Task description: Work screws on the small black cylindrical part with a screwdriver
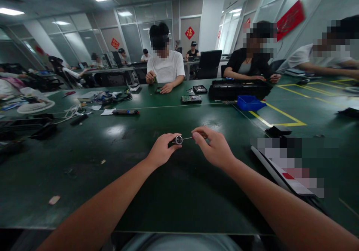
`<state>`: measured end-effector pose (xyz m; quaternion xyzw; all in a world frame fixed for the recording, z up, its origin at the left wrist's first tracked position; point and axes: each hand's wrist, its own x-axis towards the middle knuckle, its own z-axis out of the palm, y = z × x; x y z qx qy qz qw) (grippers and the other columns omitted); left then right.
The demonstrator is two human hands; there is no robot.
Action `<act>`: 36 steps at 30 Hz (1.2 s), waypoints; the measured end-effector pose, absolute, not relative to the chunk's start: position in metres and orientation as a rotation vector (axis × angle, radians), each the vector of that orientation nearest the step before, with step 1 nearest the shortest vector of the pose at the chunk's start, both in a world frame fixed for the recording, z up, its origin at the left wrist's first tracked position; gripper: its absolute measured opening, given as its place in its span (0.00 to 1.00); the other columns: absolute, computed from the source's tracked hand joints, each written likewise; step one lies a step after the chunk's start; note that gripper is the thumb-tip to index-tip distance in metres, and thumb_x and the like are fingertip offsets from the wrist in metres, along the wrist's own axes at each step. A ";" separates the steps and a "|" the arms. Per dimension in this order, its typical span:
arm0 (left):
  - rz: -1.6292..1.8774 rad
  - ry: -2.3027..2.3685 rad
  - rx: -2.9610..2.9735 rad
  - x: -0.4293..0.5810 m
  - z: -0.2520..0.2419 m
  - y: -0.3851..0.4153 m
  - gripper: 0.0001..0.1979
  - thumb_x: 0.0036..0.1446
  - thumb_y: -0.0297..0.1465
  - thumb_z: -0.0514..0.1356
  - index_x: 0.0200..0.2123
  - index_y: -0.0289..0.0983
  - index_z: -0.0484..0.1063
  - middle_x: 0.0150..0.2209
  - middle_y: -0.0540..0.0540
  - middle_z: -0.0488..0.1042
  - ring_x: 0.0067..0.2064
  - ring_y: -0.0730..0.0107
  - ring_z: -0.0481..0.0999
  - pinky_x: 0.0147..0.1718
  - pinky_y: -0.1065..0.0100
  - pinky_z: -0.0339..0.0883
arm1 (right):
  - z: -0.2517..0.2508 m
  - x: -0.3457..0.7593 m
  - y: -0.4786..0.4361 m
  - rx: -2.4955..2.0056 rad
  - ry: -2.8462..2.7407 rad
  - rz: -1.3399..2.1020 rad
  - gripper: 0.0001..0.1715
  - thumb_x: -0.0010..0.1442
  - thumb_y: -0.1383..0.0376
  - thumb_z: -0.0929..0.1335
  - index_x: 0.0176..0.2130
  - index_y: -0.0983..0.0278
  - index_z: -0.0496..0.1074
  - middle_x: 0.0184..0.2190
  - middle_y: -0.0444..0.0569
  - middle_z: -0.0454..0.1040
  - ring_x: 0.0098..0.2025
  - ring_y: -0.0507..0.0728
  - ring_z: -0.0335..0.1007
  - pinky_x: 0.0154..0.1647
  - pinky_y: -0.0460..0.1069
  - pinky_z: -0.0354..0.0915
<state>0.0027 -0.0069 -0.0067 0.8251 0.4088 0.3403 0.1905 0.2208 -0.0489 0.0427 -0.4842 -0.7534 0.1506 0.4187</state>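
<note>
Over the middle of the green table, my left hand (162, 149) is closed around a small dark cylindrical part with a round, silver-rimmed end (178, 140). Its exact kind is unclear. My right hand (211, 144) pinches a thin screwdriver (187, 138), whose metal shaft points left and reaches the side of the round part. A bit of red shows at the fingertips; the rest of the handle is hidden in the hand. Whether the tip sits in a screw is too small to tell.
A blue tray (249, 103), a long black housing (239, 89) and circuit boards (191, 99) lie beyond my hands. A pen-like electric screwdriver (126, 112) and cables (71, 111) are at left. Right of my arm lies a white flat object (280, 172). A co-worker (165, 66) sits opposite.
</note>
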 end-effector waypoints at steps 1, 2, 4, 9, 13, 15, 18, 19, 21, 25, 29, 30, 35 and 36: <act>0.957 1.143 2.328 0.003 -0.007 -0.007 0.19 0.60 0.34 0.65 0.55 0.43 0.72 0.51 0.47 0.76 0.53 0.59 0.73 0.55 0.57 0.64 | 0.043 0.221 -0.049 -1.252 -1.878 0.374 0.17 0.69 0.57 0.61 0.37 0.62 0.74 0.26 0.46 0.76 0.29 0.56 0.73 0.32 0.50 0.63; 0.959 1.137 2.336 0.003 -0.006 -0.008 0.19 0.60 0.34 0.64 0.55 0.43 0.72 0.51 0.47 0.76 0.53 0.59 0.73 0.55 0.57 0.64 | 0.044 0.220 -0.049 -1.279 -1.869 0.366 0.19 0.69 0.57 0.59 0.37 0.62 0.74 0.25 0.46 0.74 0.27 0.55 0.72 0.30 0.50 0.61; 0.957 1.131 2.344 0.004 -0.005 -0.009 0.19 0.61 0.34 0.64 0.55 0.43 0.71 0.51 0.47 0.76 0.53 0.59 0.73 0.56 0.57 0.64 | 0.044 0.220 -0.050 -1.284 -1.865 0.338 0.17 0.69 0.58 0.59 0.41 0.62 0.73 0.25 0.45 0.74 0.25 0.55 0.70 0.28 0.49 0.59; 0.937 1.178 2.328 0.003 -0.004 -0.010 0.19 0.61 0.33 0.64 0.55 0.43 0.71 0.51 0.47 0.76 0.54 0.60 0.73 0.56 0.56 0.63 | 0.043 0.222 -0.050 -1.205 -1.927 0.318 0.11 0.67 0.65 0.60 0.41 0.63 0.70 0.28 0.45 0.73 0.27 0.53 0.67 0.29 0.49 0.58; 0.918 1.162 2.358 0.003 -0.006 -0.010 0.19 0.61 0.34 0.64 0.56 0.44 0.71 0.52 0.47 0.76 0.54 0.60 0.72 0.57 0.54 0.62 | 0.044 0.222 -0.051 -1.215 -1.907 0.344 0.13 0.68 0.63 0.59 0.35 0.61 0.70 0.25 0.44 0.71 0.26 0.53 0.67 0.29 0.49 0.57; 0.914 1.147 2.378 0.004 -0.007 -0.010 0.20 0.62 0.35 0.64 0.56 0.45 0.70 0.52 0.48 0.76 0.54 0.60 0.73 0.57 0.54 0.62 | 0.042 0.221 -0.052 -1.251 -1.875 0.328 0.16 0.70 0.60 0.58 0.36 0.61 0.70 0.25 0.44 0.71 0.27 0.54 0.68 0.29 0.49 0.57; 0.908 1.143 2.395 0.004 -0.007 -0.010 0.19 0.62 0.35 0.63 0.56 0.45 0.71 0.51 0.48 0.76 0.53 0.59 0.73 0.57 0.53 0.62 | 0.038 0.218 -0.050 -1.251 -1.784 0.318 0.11 0.69 0.60 0.60 0.43 0.62 0.68 0.29 0.47 0.75 0.31 0.57 0.72 0.32 0.51 0.61; 0.901 1.148 2.397 0.004 -0.006 -0.010 0.19 0.62 0.35 0.63 0.56 0.45 0.71 0.51 0.47 0.76 0.53 0.59 0.73 0.57 0.53 0.62 | 0.036 0.218 -0.050 -1.232 -1.749 0.335 0.10 0.68 0.61 0.61 0.45 0.62 0.67 0.31 0.48 0.76 0.33 0.57 0.73 0.34 0.51 0.62; 0.889 1.162 2.396 0.004 -0.006 -0.010 0.19 0.61 0.34 0.64 0.55 0.44 0.71 0.51 0.47 0.76 0.54 0.58 0.73 0.56 0.53 0.63 | 0.034 0.217 -0.048 -1.192 -1.695 0.402 0.10 0.67 0.60 0.63 0.45 0.62 0.67 0.34 0.49 0.77 0.36 0.58 0.75 0.37 0.52 0.65; 0.879 1.170 2.408 0.004 -0.005 -0.009 0.19 0.61 0.33 0.64 0.55 0.43 0.72 0.52 0.47 0.76 0.54 0.59 0.73 0.56 0.53 0.62 | 0.035 0.219 -0.044 -1.188 -1.613 0.596 0.14 0.67 0.57 0.62 0.39 0.61 0.72 0.31 0.48 0.78 0.35 0.57 0.75 0.37 0.52 0.67; 0.868 1.152 2.452 0.006 -0.005 -0.009 0.19 0.59 0.32 0.66 0.54 0.42 0.72 0.51 0.47 0.77 0.52 0.59 0.74 0.55 0.54 0.62 | 0.033 0.221 -0.039 -1.191 -1.527 0.670 0.17 0.67 0.55 0.62 0.36 0.62 0.73 0.27 0.47 0.76 0.32 0.56 0.74 0.36 0.52 0.66; 0.872 1.156 2.457 0.006 -0.005 -0.009 0.19 0.59 0.32 0.66 0.54 0.42 0.72 0.51 0.47 0.77 0.52 0.59 0.74 0.55 0.54 0.62 | 0.030 0.221 -0.036 -1.178 -1.496 0.701 0.17 0.67 0.55 0.62 0.37 0.62 0.73 0.28 0.47 0.76 0.32 0.56 0.73 0.37 0.52 0.66; 0.881 1.134 2.486 0.004 -0.003 -0.008 0.19 0.60 0.32 0.65 0.54 0.43 0.72 0.52 0.47 0.77 0.53 0.60 0.74 0.55 0.54 0.61 | 0.015 0.220 -0.026 -1.082 -1.238 0.920 0.17 0.64 0.52 0.64 0.35 0.62 0.71 0.27 0.46 0.73 0.30 0.55 0.71 0.35 0.53 0.67; 0.864 1.115 2.503 0.004 -0.003 -0.007 0.18 0.60 0.31 0.65 0.54 0.43 0.72 0.52 0.48 0.77 0.53 0.60 0.74 0.56 0.54 0.61 | 0.013 0.219 -0.024 -1.081 -1.209 0.946 0.17 0.63 0.51 0.65 0.35 0.62 0.71 0.28 0.46 0.73 0.30 0.55 0.71 0.35 0.53 0.67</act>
